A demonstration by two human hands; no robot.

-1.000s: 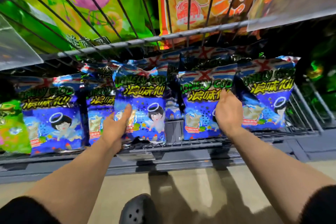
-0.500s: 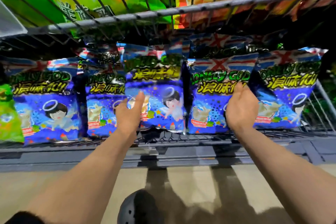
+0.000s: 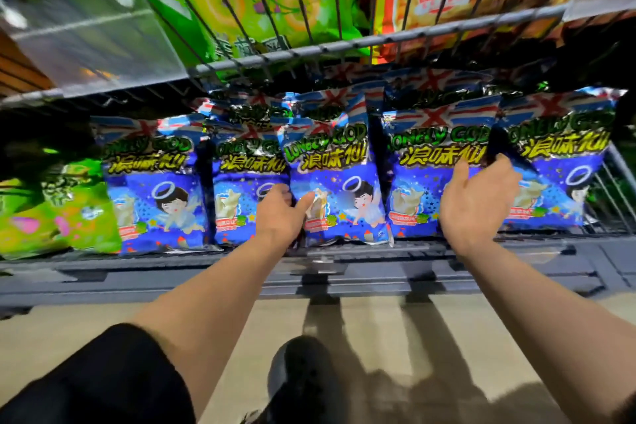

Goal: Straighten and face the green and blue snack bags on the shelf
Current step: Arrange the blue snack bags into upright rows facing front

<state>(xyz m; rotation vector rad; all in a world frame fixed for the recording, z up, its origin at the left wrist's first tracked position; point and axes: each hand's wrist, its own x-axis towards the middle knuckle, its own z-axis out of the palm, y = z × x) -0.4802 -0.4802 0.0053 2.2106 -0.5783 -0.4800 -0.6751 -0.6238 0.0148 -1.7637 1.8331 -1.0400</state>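
Five blue snack bags stand side by side along the front of the lower wire shelf point(image 3: 344, 251), their printed faces turned outward, with more of the same bags stacked behind them. Taking the middle blue bag point(image 3: 335, 179) as the landmark: the left hand point(image 3: 280, 213) grips its left edge, thumb pressed across the front of the pack and the other fingers curled behind it, and the bag leans slightly with its top tipped to the right. Just right of the middle bag stands the fourth blue bag point(image 3: 418, 175), and the right hand point(image 3: 476, 203) lies over that bag's right edge, fingers bent into the dark gap between it and the far-right blue bag point(image 3: 564, 162); whether they actually pinch the edge cannot be told. Left of the middle bag stand two more blue bags, then a green snack bag point(image 3: 65, 213), blurred. Above, an upper wire shelf point(image 3: 344, 45) carries green and orange packs.
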